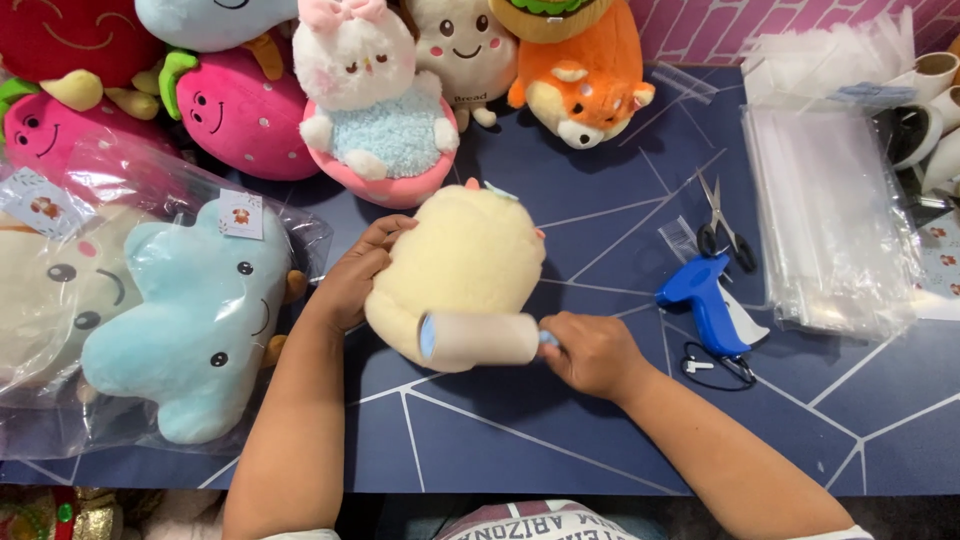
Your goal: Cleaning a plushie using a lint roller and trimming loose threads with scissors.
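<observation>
Both forearms reach up from the bottom edge, where a scrap of printed shirt is cut off. On the dark blue table with thin pale lines [560, 430], the right hand [592, 353] has its fingers wrapped tight around the mostly hidden handle of a lint roller with a cream paper drum [480, 338], which lies across the lower end of a pale yellow plush toy [460, 265]. That toy lies in the middle of the table, back up, its face unseen. The left hand [358, 275] cups the toy's left side, fingers curled against the fur. Left of it, a light blue cloud-shaped plush [195, 320] sits in a clear bag, partly cut off. To the right lie a blue tagging gun [705, 300], small scissors [725, 225] and a stack of clear plastic bags [825, 220].
</observation>
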